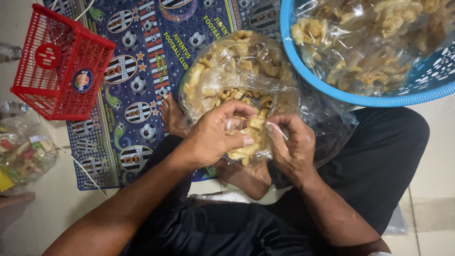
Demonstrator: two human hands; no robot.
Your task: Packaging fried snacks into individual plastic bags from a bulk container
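The person sits cross-legged on the floor in black trousers (379,161), and both hands meet over the lap around a small clear plastic bag of pale yellow fried crackers (246,137). The left hand (215,137) curls over the bag's near side, thumb and fingers closed on the plastic, while the right hand (291,144) pinches the film on the other side, fingers drawn in tight. Just beyond that small bag, touching it, lies a larger clear plastic sack of the same crackers (241,71), open towards the hands and resting partly on a bare foot (171,116). Under the sack and out to its left spreads a dark blue printed mat with football pictures (142,61). To the far left of the small bag, on the tiled floor, sits a clear bag of mixed coloured snacks (23,151); beyond it a red plastic mesh basket (61,66) stands on the mat's edge. Farthest off, up and right of the sack, a round blue plastic basin (332,92) holds more filled clear bags of crackers.
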